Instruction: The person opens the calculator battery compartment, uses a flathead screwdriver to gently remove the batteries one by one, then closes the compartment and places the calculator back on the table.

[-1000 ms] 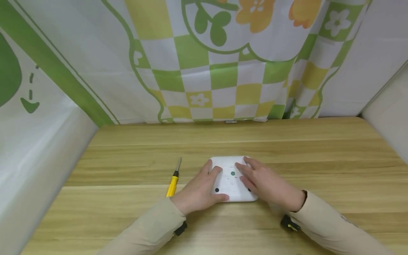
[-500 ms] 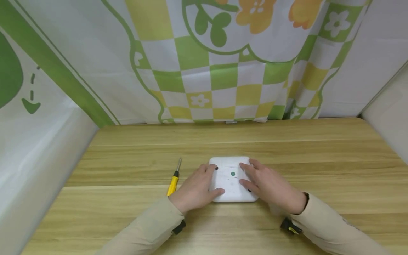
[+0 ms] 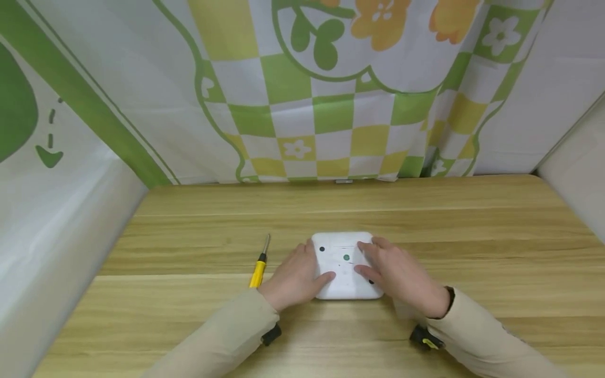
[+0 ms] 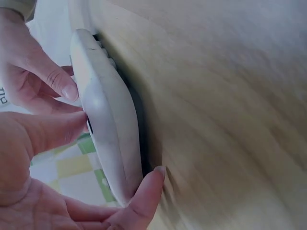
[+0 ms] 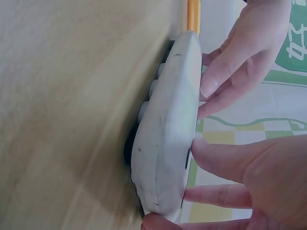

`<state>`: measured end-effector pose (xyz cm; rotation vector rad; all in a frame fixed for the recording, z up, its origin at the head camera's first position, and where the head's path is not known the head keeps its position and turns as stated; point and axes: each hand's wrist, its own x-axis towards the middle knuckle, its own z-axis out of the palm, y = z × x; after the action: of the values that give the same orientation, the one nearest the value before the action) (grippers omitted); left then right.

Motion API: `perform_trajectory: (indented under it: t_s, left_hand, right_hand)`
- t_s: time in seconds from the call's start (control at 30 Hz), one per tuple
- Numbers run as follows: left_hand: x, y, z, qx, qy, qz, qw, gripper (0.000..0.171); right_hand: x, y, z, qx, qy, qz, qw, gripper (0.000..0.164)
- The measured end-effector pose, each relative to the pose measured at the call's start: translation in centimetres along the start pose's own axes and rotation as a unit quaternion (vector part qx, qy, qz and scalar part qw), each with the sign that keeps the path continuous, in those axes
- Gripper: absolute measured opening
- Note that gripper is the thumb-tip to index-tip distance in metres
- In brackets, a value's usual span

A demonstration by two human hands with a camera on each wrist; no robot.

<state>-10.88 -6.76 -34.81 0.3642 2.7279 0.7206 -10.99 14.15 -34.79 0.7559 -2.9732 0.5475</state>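
A white plastic device (image 3: 342,286) with rounded corners lies on the table, its flat face up. That face bears dark round spots near its corners and a green dot (image 3: 346,258). My left hand (image 3: 295,275) grips its left side, thumb on the top face and fingers along the edge. On the right side, my right hand (image 3: 402,273) holds it with thumb and a finger on top and another finger round the far corner. From the side, the right wrist view shows small rounded knobs (image 5: 152,88) beneath the device (image 5: 168,129).
A screwdriver (image 3: 257,273) with a yellow handle lies left of the device, its tip pointing away; my left forearm partly covers the handle's near end. A checkered green and yellow curtain (image 3: 331,115) hangs behind the wooden table (image 3: 496,236).
My left fingers have drawn off the top face to the left edge, uncovering the upper-left dark spot. The left thumb has moved up the face. My right hand and the device have hardly moved.
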Motion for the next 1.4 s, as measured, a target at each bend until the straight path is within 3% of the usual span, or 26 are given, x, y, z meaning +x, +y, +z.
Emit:
perform_trajectory:
  t_s: [0.5, 0.87, 1.1, 1.4]
  left_hand:
    - [0.7, 0.5, -0.3, -0.076, 0.008, -0.066, 0.9949, 0.073]
    - [0.5, 0.6, -0.6, -0.147, 0.030, -0.052, 0.9873, 0.066]
    - [0.3, 1.1, -0.8, -0.163, 0.073, -0.017, 0.9838, 0.052]
    - [0.3, 1.6, -0.8, -0.227, 0.118, -0.002, 0.9666, 0.036]
  right_hand:
    - [0.4, -0.8, 0.6, 0.018, 0.013, 0.024, 0.999, 0.049]
    - [0.3, -0.2, 0.9, 0.052, 0.015, 0.049, 0.997, 0.055]
    - [0.4, 0.0, 0.9, 0.076, 0.029, 0.078, 0.994, 0.062]
    - [0.2, -0.2, 0.6, 0.114, 0.015, 0.117, 0.986, 0.072]
